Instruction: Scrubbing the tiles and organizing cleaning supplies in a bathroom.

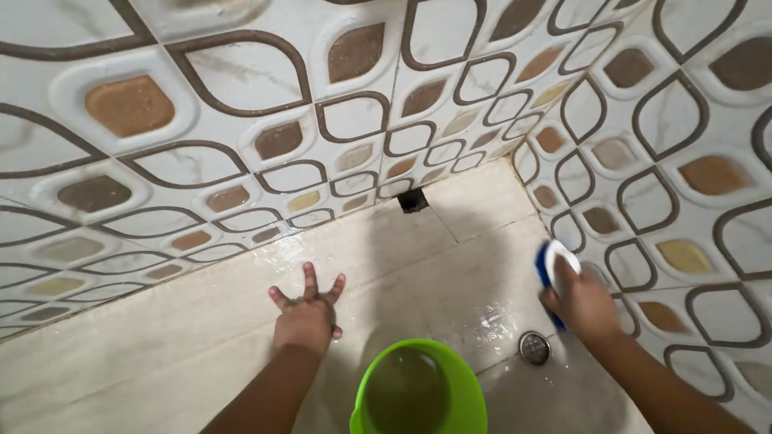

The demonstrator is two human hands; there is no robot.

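I see my left hand (pixel 305 317) pressed flat on the wet floor (pixel 161 337), fingers spread wide apart and holding nothing, the palm bearing on the pale tile. My right hand (pixel 581 304) is clamped around a blue and white scrub brush (pixel 555 261), which it holds against the base of the patterned wall (pixel 691 241) on that side, where wall meets floor. The two hands are well apart, with a green bucket (pixel 462 378) between them and a little nearer to me; it stands upright on the floor and has water in it. A round metal floor drain (pixel 534 347) sits just beside my right hand, between that hand and the bucket's rim. Beyond both hands, where the far tiled wall (pixel 241 120) meets the floor, I make out a small dark hole (pixel 412 200). The floor around my left hand glistens with water, and there is a wet sheen near the drain too.
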